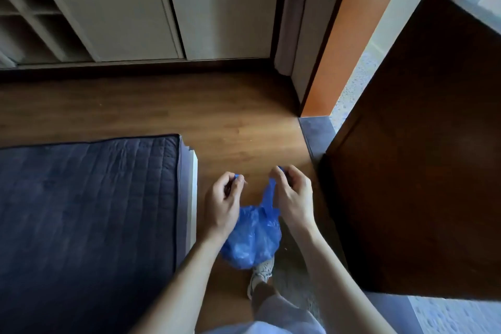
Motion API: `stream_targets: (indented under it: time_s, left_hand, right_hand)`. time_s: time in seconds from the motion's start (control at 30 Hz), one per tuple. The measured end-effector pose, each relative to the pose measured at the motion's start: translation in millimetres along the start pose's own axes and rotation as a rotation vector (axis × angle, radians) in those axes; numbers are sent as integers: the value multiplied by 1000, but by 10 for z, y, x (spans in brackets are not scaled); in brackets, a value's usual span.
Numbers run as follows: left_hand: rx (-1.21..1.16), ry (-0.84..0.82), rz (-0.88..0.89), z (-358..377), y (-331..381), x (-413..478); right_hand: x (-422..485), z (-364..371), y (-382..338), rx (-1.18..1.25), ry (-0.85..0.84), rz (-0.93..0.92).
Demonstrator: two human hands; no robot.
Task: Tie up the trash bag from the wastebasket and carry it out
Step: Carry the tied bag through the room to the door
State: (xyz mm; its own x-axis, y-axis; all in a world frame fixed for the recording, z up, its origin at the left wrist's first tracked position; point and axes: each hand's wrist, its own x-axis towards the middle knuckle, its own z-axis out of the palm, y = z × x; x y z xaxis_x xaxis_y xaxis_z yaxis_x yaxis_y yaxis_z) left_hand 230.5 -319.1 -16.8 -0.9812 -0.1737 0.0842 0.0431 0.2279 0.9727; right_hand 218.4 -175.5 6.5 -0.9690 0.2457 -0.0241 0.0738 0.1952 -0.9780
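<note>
Head view: we hold the blue trash bag (250, 238) in the air above the wooden floor (151, 111), between the bed (86, 198) on our left and the dark open door (412, 171) on our right. Our left hand (223, 203) is closed in a pinch on one drawn-up end of the bag's mouth. Our right hand (294, 195) is closed on the other end, which rises as a twisted strip to the fingers. The bag's body hangs just below and between the two hands, above our shoe (261, 271).

We judge the film to be thin, soft and slippery, so it will stretch or tear under a sharp pull. The load looks small and light. We take hold at the two twisted ends, close to the gathered neck, for the knot. We judge the knot not yet made. For carrying, we grip the neck below the knot, not the bulging body.
</note>
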Motion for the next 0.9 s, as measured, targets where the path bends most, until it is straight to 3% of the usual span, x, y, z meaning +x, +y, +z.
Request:
stream_targets:
  time_s: [0.43, 0.9]
  left_hand:
    - [-11, 195, -161, 804, -5, 1920]
    - [64, 174, -126, 855, -321, 3562]
  right_hand:
    - [2152, 24, -119, 16, -50, -21]
    - [3716, 749, -60, 15, -116, 84]
